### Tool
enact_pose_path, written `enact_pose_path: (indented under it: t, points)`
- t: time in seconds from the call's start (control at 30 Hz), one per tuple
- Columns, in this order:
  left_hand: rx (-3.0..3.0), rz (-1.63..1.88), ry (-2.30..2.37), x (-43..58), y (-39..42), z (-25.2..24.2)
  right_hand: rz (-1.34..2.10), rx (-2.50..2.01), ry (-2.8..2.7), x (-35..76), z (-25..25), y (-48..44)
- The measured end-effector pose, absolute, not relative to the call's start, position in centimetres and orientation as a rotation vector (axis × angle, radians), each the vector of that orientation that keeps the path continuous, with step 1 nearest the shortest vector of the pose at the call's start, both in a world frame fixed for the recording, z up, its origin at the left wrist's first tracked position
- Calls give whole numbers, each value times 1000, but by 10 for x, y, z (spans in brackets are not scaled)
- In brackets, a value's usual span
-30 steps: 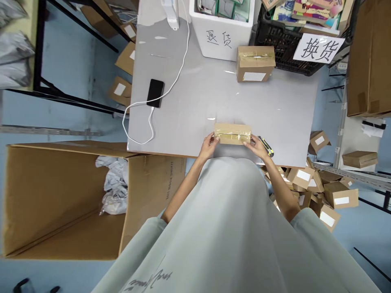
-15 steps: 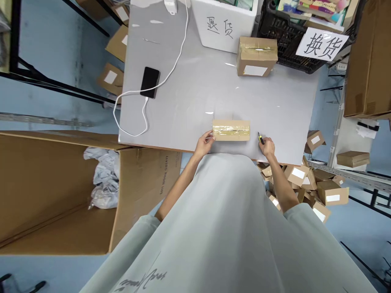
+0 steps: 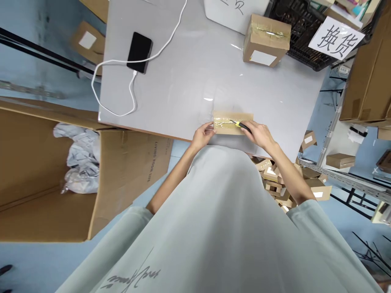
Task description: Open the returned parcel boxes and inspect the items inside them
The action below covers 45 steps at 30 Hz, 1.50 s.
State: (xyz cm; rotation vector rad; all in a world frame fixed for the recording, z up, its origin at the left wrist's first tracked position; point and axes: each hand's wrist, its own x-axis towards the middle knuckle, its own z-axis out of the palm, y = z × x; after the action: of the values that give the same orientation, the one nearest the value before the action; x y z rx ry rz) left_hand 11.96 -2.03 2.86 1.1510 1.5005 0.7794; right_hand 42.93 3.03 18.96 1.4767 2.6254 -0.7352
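Note:
A small cardboard box [image 3: 224, 129] lies flat near the front edge of the grey table [image 3: 171, 93], with shiny clear tape along its top seam. My left hand [image 3: 202, 136] grips the box's left end between thumb and fingers. In my right hand [image 3: 259, 135] is a yellow-and-black utility knife [image 3: 243, 125], its tip pointing left over the taped seam. Whether the blade touches the tape or hovers just above it, I cannot tell.
Farther back stand a larger taped box [image 3: 266, 42], a white bin [image 3: 235, 14] and a black crate [image 3: 305, 44]. A phone [image 3: 139, 53] with a white cable lies at left. A big open carton [image 3: 131, 171] holds crumpled plastic. Several boxes [image 3: 275, 179] lie below the right edge.
My right hand has moved left with the utility knife, from the table beside the box to over its taped top. My left hand stays at the box's left end. The view has shifted.

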Motion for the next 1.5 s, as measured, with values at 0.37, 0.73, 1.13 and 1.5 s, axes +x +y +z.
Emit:
enact_pose_path:
  t: [0.37, 0.73, 1.13, 1.5]
  points:
    - [1356, 809, 1226, 112, 0, 29, -473, 971, 2418, 351, 220, 80]
    - [1291, 794, 1133, 109, 5, 37, -424, 909, 2343, 336, 223, 90]
    - [1188, 857, 1227, 119, 4, 38, -369, 875, 2406, 305, 215, 80]
    - [1233, 811, 1299, 123, 4, 38, -463, 969, 2360, 326, 205, 87]
